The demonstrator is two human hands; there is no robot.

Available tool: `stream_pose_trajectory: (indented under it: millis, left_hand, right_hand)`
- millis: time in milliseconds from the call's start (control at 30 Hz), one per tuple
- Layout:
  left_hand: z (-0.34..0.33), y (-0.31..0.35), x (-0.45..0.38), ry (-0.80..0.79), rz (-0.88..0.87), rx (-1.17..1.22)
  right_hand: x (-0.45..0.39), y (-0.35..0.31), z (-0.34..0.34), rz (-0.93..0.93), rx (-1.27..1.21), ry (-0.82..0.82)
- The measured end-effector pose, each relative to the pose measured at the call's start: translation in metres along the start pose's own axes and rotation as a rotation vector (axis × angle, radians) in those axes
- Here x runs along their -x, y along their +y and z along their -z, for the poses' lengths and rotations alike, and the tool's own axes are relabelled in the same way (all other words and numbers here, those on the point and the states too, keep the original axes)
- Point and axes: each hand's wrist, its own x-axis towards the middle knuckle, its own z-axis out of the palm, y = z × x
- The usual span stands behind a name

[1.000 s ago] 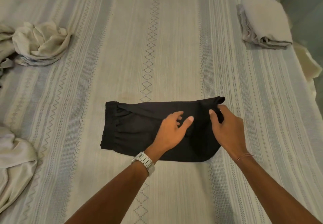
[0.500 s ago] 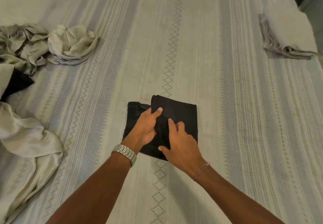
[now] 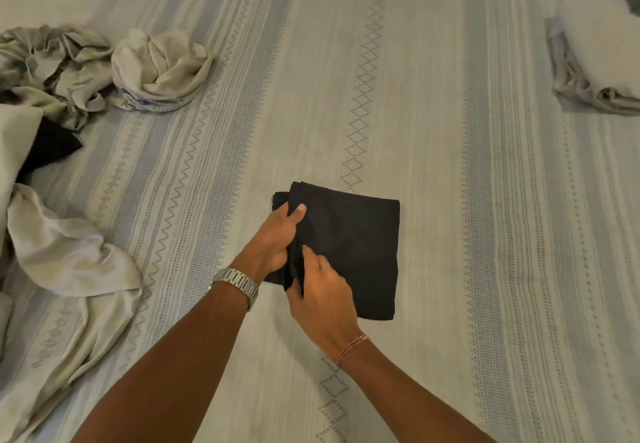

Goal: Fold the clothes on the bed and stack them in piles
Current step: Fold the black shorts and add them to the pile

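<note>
A black garment (image 3: 360, 245) lies folded into a rough square in the middle of the bed (image 3: 381, 96). My left hand (image 3: 273, 242), with a metal watch at the wrist, grips the garment's left edge, thumb on top. Just below it, my right hand (image 3: 322, 297) pinches the same left edge near the front corner. A folded pale pile (image 3: 595, 62) sits at the far right of the bed.
Crumpled pale clothes (image 3: 159, 68) lie at the back left, with more (image 3: 48, 62) beside them. A large pale garment (image 3: 69, 269) sprawls along the left edge, a black piece (image 3: 52, 145) showing under it. The striped bedspread stretches bare between the piles.
The long black garment has been folded in half from right to left into a square. Both hands have shifted to its left edge. The view has swung left, showing more loose clothes.
</note>
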Motion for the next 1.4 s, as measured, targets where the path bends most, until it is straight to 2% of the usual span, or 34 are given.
stream_pose_trajectory:
  millis: [100,167,300,367,433,500,567,600,667,767,867,967,1233,1400]
  left_hand:
    - [0.008,0.003,-0.004,0.016,-0.049,-0.083]
    - [0.011,0.003,-0.006,0.081,-0.124,-0.216]
    - [0.014,-0.003,-0.011,0.257,-0.23,-0.431]
    - [0.018,-0.006,-0.014,0.315,-0.242,-0.465]
    - [0.023,-0.009,-0.016,0.338,-0.261,-0.457]
    - [0.025,-0.013,-0.014,0.389,-0.287,-0.523]
    - [0.024,-0.015,-0.012,0.533,-0.334,-0.715]
    - [0.022,-0.015,-0.01,0.605,-0.354,-0.823]
    - [0.017,-0.017,-0.009,0.656,-0.298,-0.937]
    - [0.012,-0.022,-0.014,0.551,-0.085,-0.878]
    - [0.012,-0.022,-0.017,0.472,-0.069,-0.826]
    - [0.015,-0.019,-0.013,0.404,-0.075,-0.748]
    - [0.0,-0.014,0.0,0.256,-0.23,-0.546]
    - [-0.064,0.007,0.001,0.176,-0.293,-0.439]
  right_hand:
    - [-0.003,-0.006,-0.006,0.036,0.0,0.021]
    - [-0.004,-0.006,-0.011,0.07,0.016,0.011]
    - [-0.004,0.004,-0.018,0.123,0.019,-0.144]
    - [-0.003,0.011,-0.018,0.158,-0.006,-0.088]
    - [-0.006,0.023,-0.015,0.152,-0.013,0.052]
    - [-0.013,0.041,-0.005,0.071,0.038,0.229]
    - [-0.025,0.061,0.012,-0.113,0.112,0.36]
    - [-0.031,0.072,0.02,-0.242,0.121,0.396]
    - [-0.042,0.092,0.037,-0.527,0.003,0.351]
    - [-0.056,0.113,0.053,-0.778,-0.265,0.162]
    - [-0.062,0.114,0.065,-0.785,-0.497,-0.023]
    - [-0.058,0.107,0.063,-0.745,-0.559,-0.162]
    - [-0.045,0.107,0.081,-0.577,-0.583,0.008]
    - [-0.056,0.142,0.135,-0.511,-0.603,0.123]
